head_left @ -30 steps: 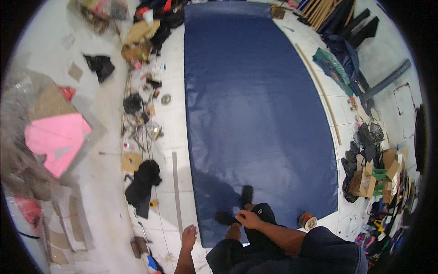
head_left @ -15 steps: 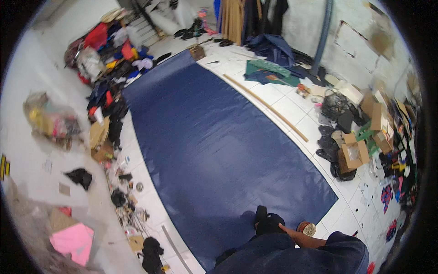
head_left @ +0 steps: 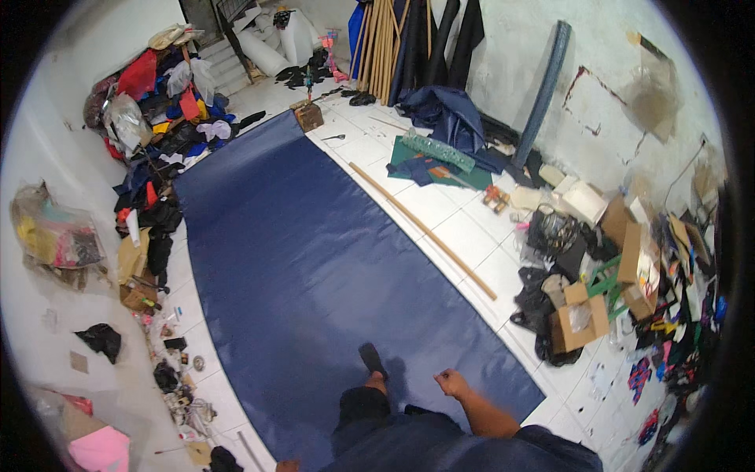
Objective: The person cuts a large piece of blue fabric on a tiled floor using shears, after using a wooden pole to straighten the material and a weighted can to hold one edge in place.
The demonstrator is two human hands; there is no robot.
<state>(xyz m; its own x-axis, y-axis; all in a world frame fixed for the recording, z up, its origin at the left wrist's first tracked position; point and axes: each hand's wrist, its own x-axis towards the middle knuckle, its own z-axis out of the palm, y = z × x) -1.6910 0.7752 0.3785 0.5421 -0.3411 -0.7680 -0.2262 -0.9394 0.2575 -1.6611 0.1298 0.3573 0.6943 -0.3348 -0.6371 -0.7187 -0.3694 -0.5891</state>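
A large dark blue sheet point(head_left: 314, 259) lies spread over the white tiled floor, with soft creases and a sheen. My right hand point(head_left: 452, 383) hangs above its near right part, fingers curled in and nothing visible in them. At the bottom edge only a small piece of my left hand point(head_left: 288, 466) shows, its fingers hidden. One foot in a dark shoe point(head_left: 371, 359) is on the sheet in front of me. By the far right corner of the sheet stands a wooden block point(head_left: 309, 118).
A long wooden pole point(head_left: 425, 230) lies along the sheet's right side. An open cardboard box point(head_left: 580, 321) and black bags stand at right. Heaped cloth point(head_left: 157, 102) fills the far left. Rolls and poles point(head_left: 385, 47) lean on the back wall, with crumpled blue sheeting point(head_left: 448, 118) below.
My right hand has left my knee and now hangs free over the sheet. I have risen or stepped, with one foot forward; the view has shifted. The round block near my right hand is hidden.
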